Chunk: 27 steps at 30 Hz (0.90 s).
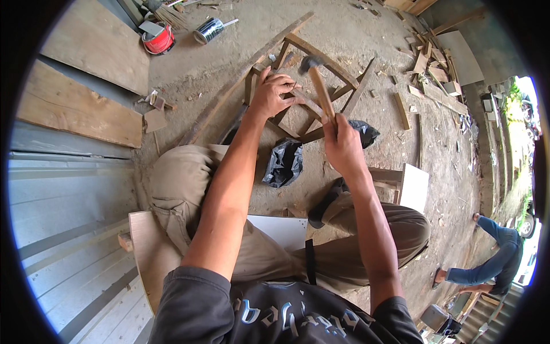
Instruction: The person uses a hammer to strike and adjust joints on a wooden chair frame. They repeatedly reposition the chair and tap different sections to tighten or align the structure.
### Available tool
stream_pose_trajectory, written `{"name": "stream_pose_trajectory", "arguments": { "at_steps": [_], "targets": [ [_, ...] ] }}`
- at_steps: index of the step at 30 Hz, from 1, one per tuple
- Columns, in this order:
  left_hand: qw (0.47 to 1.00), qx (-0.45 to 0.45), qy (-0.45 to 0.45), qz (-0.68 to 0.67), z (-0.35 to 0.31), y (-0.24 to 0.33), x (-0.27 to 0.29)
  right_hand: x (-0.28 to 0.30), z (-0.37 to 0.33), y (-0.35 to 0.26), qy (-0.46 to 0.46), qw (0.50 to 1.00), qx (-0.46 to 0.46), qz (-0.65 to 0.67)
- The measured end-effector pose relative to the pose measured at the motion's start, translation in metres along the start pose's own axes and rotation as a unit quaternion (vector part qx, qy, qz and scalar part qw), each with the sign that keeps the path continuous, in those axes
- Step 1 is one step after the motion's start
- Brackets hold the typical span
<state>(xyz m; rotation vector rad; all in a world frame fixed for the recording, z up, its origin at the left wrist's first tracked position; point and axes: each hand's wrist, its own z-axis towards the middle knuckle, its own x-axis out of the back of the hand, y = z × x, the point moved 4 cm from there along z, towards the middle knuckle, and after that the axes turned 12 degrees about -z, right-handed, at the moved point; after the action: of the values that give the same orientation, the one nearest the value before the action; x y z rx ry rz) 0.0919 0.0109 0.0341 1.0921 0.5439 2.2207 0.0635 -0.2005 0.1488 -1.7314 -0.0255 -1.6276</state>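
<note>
A wooden frame (327, 58) of several joined bars stands on the dirty floor in front of my knees. My left hand (275, 96) is closed at its near bar, fingertips pressed together; a thin dark sliver shows by them, too small to name. The handle of a hammer (322, 94) is in the grip of my right hand (345, 144). Its dark head, slightly blurred, is raised above the frame, just right of my left fingers. Close to the frame's near side lie a black plastic bag (285, 163) and a second black bag (365, 133).
Far left are a red bucket (158, 41) and a metal can (208, 31). Wooden boards (94, 49) lean along the left side. Scrap wood (431, 64) is heaped at the far right. A white panel (413, 188) stands beside my right knee. Another person (487, 261) bends down at the right.
</note>
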Motion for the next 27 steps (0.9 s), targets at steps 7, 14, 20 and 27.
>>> {"name": "stream_pose_trajectory", "arguments": {
  "at_steps": [7,14,20,27],
  "targets": [
    [0.999,-0.02,-0.005,0.026,-0.006,-0.006,-0.005,-0.013,-0.006,-0.001,0.015,0.999,-0.01,0.044],
    [1.0,-0.005,0.008,0.007,-0.009,-0.008,-0.006,0.007,0.001,-0.014,0.029,0.995,-0.062,0.07],
    [0.997,0.05,0.012,-0.063,-0.008,-0.002,-0.005,-0.003,-0.002,0.004,-0.019,0.999,-0.029,0.018],
    [0.995,0.028,0.043,-0.088,-0.005,-0.002,-0.009,-0.015,-0.003,0.015,0.016,0.999,0.041,0.003]
  ]
}}
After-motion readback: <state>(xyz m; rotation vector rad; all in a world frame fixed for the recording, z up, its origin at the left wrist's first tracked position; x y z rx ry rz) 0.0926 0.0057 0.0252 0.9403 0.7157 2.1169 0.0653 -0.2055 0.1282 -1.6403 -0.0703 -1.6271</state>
